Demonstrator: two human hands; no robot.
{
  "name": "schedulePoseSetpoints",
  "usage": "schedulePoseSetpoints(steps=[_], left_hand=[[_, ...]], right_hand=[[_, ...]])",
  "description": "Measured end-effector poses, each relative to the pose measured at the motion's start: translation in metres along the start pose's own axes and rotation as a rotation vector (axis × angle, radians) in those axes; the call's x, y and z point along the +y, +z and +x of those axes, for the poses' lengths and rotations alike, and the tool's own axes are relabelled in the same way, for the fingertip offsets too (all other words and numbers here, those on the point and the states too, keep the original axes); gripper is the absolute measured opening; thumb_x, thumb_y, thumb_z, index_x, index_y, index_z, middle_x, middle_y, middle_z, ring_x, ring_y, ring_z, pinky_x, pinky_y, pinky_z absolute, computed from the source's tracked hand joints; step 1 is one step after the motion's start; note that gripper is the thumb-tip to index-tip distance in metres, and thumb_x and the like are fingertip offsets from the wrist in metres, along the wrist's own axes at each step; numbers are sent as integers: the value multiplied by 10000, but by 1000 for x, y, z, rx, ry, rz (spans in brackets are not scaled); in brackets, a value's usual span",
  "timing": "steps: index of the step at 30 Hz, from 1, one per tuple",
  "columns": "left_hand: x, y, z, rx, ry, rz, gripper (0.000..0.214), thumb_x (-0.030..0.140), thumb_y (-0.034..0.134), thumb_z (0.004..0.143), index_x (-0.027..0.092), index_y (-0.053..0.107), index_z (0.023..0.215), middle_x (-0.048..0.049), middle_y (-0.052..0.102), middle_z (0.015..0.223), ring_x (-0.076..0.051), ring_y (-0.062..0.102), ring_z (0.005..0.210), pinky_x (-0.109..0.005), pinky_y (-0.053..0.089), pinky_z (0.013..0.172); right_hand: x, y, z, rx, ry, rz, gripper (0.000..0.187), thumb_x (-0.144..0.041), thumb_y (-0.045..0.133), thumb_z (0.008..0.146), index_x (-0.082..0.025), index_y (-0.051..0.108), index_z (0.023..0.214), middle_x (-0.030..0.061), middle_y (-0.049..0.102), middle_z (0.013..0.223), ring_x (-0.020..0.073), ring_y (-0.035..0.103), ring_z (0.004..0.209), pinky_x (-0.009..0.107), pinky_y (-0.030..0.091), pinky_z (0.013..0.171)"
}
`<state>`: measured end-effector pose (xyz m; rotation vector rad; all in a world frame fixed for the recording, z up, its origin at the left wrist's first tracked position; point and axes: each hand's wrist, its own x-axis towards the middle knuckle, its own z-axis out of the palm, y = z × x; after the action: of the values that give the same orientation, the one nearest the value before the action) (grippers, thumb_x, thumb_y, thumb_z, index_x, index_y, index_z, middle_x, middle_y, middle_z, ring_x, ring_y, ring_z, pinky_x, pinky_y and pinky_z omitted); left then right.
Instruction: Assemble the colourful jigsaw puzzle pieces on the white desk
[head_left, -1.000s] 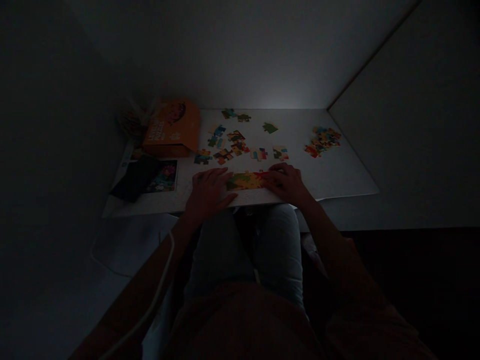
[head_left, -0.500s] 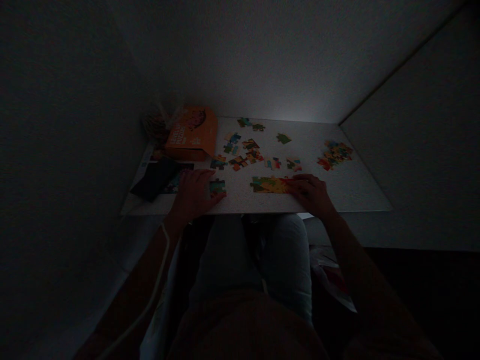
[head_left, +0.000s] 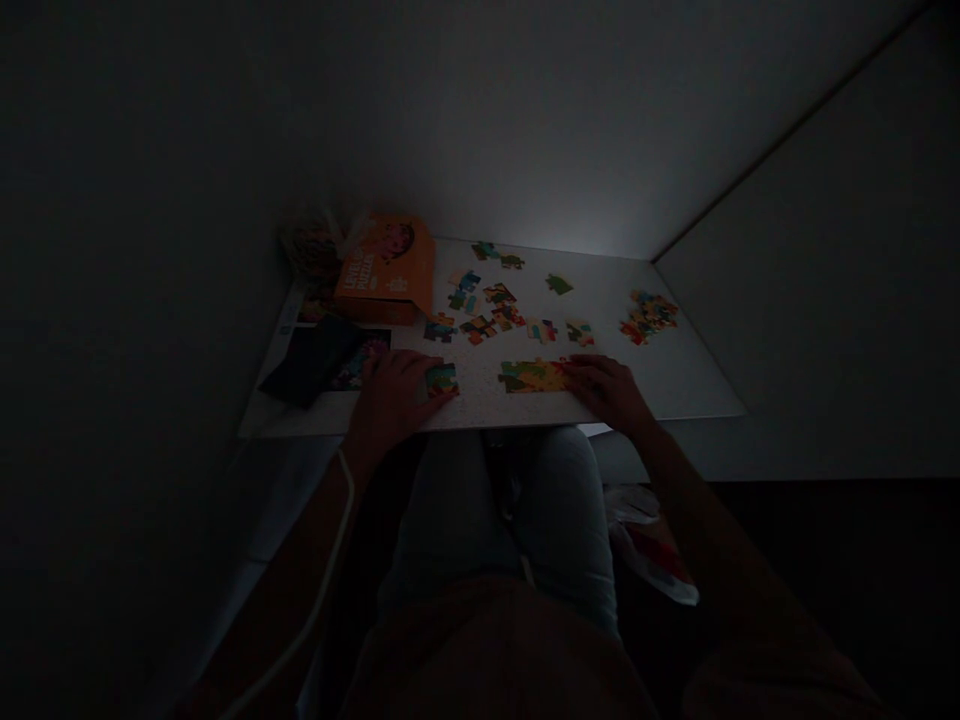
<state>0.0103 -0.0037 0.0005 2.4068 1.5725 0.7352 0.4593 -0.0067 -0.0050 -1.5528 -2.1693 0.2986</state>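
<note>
The scene is very dim. My left hand (head_left: 394, 392) rests on the white tabletop, its thumb and fingers closed about a teal-and-red section of jigsaw puzzle (head_left: 442, 379); the left part of that section is hidden under the hand. To the right lies a joined strip of green and yellow puzzle pieces (head_left: 529, 376). My right hand (head_left: 606, 388) has its fingers bent over the strip's red right end, gripping it and covering part of it. A bare gap separates the two sections. Just behind them lie loose puzzle pieces (head_left: 480, 328).
An orange puzzle box (head_left: 390, 265) stands at the back left beside a clear plastic bag (head_left: 311, 250). A dark flat object (head_left: 311, 360) overlaps a printed picture sheet (head_left: 360, 360). More pieces lie in a heap (head_left: 651, 317) at the right. Walls border the table (head_left: 675, 390).
The view has shifted slightly. My left hand and its puzzle section have slid a little to the right, toward the strip. My right hand stays at the strip's right end.
</note>
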Motion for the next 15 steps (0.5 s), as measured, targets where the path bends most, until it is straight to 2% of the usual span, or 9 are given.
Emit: schedulePoseSetpoints(steps=[5,10,15], left_hand=[[-1,1,1,-2,-10,-19,383,552,724,1162,347,783,1479,-90,822,1496,-364,713,1456,-633,441,1309],[-3,4,-1,18,3,-30,461,522,747,1156,289,704,1551,-120,751,1632,-369,656,1554,-646,352,1386],[-1,0,-3,-28,-12,-5,525,487,779,1125,264,688,1591,-147,755,1610,-394,645,1549,-642,376,1355]], right_hand=[[-4,2,-1,1,40,5,406,-662,615,1123,-468,886,1356,72,813,1587,434,745,1474,711,567,1262],[-7,6,-2,56,66,26,413,-653,622,1102,-435,884,1334,90,820,1570,416,769,1435,669,605,1239],[-9,10,-3,152,171,27,347,-622,688,1028,-461,883,1266,111,804,1581,460,740,1474,771,523,1308]])
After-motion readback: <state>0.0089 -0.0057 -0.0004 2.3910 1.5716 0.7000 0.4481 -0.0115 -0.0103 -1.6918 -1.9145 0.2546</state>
